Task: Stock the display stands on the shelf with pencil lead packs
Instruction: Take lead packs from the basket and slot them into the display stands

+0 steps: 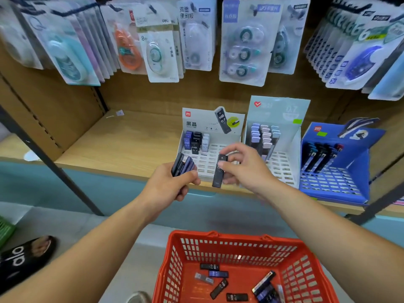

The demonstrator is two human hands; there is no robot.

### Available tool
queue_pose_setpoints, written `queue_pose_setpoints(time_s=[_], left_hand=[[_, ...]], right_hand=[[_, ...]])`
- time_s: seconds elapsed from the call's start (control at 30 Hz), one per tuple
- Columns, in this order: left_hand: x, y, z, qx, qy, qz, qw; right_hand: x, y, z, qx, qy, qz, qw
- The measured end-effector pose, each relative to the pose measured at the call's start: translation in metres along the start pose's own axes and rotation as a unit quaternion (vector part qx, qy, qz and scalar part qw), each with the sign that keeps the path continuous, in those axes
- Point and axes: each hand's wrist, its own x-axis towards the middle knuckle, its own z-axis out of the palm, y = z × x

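My left hand (172,182) is curled round a fan of dark lead packs (182,164) at the edge of the shelf (122,138). My right hand (242,165) pinches a single black pack (219,171) between thumb and fingers, just in front of the white display stand (207,159). Loose packs (218,287) lie in the red basket (172,270) below.

**Shop shelving in wood and teal**

A pale wooden shelf (122,141) runs across the view, backed by a brown panel (153,95); carded packs (242,44) hang in rows above it; a dark post (54,167) slants down at the left; under the shelf's edge sits a teal base (109,193), then grey floor (131,237); far left, a green basket (5,232) corner and a black slipper (24,259); the light is even.
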Motion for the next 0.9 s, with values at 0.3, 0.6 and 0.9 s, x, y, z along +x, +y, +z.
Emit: queue_pose_setpoints(time_s=[0.3, 0.6, 0.9], left_hand=[[0.003, -0.004, -0.033, 0.012, 0.018, -0.007, 1.0], [0.007, -0.004, -0.038, -0.01, 0.026, -0.012, 1.0], [0.008, -0.007, -0.039, -0.014, 0.036, -0.025, 0.999]], right_hand=[[0.096, 0.007, 0.048, -0.085, 0.104, -0.099, 0.986], [0.101, 0.028, 0.057, -0.143, 0.126, -0.141, 0.971], [0.108, 0.031, 0.06, -0.236, 0.073, -0.164, 0.955]])
